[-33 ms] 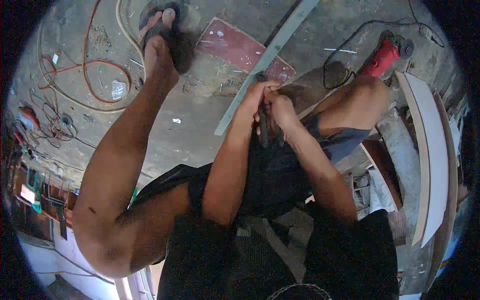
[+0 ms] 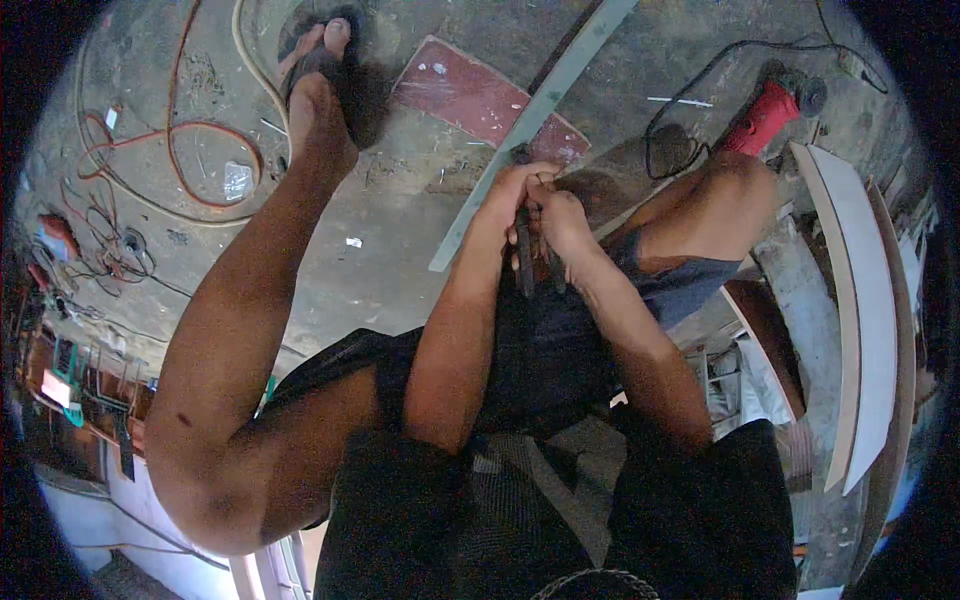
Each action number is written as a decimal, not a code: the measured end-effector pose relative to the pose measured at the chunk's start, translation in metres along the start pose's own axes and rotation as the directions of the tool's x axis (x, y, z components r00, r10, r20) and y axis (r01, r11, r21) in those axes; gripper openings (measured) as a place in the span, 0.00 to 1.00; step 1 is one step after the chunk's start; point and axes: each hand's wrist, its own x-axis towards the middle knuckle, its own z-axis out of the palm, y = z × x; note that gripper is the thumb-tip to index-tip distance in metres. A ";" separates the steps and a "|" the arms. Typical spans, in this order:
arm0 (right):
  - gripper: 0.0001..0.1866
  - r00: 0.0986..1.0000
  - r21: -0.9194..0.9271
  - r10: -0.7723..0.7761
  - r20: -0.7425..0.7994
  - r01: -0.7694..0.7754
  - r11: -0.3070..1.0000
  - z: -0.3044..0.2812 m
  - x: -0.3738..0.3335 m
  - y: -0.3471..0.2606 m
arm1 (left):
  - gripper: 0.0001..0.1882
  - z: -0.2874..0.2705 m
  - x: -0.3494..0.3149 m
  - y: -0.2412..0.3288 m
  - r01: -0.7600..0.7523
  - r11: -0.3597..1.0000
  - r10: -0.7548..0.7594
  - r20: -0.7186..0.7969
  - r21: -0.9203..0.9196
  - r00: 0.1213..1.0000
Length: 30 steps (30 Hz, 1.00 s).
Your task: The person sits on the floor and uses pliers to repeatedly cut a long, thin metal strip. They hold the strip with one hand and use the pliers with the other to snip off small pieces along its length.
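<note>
My two hands meet in front of my lap, beside a long pale-green strip (image 2: 535, 112). My left hand (image 2: 503, 200) is closed round a dark plier-like tool (image 2: 526, 262), whose two handles point back toward my body. The tool's dark head shows just past the fingers, close to the strip. My right hand (image 2: 563, 218) is closed against the left one, thumb and fingers pinched together near the tool's upper part. Whatever sits in that pinch is hidden by the fingers. Under the strip lies a scuffed dark-red board (image 2: 465, 88).
A red angle grinder (image 2: 765, 118) with a black cord lies beyond my right knee. Curved white-faced panels (image 2: 868, 300) stand at the right. An orange hose (image 2: 215, 125), a cream hose and tangled cords cover the floor at left. My sandalled left foot (image 2: 318, 110) rests ahead.
</note>
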 end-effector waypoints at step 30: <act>0.18 0.992 0.068 -0.082 0.093 0.076 0.995 -0.009 -0.041 -0.012 | 0.26 0.008 -0.056 -0.009 -0.318 0.913 0.349 -0.087 0.254 0.933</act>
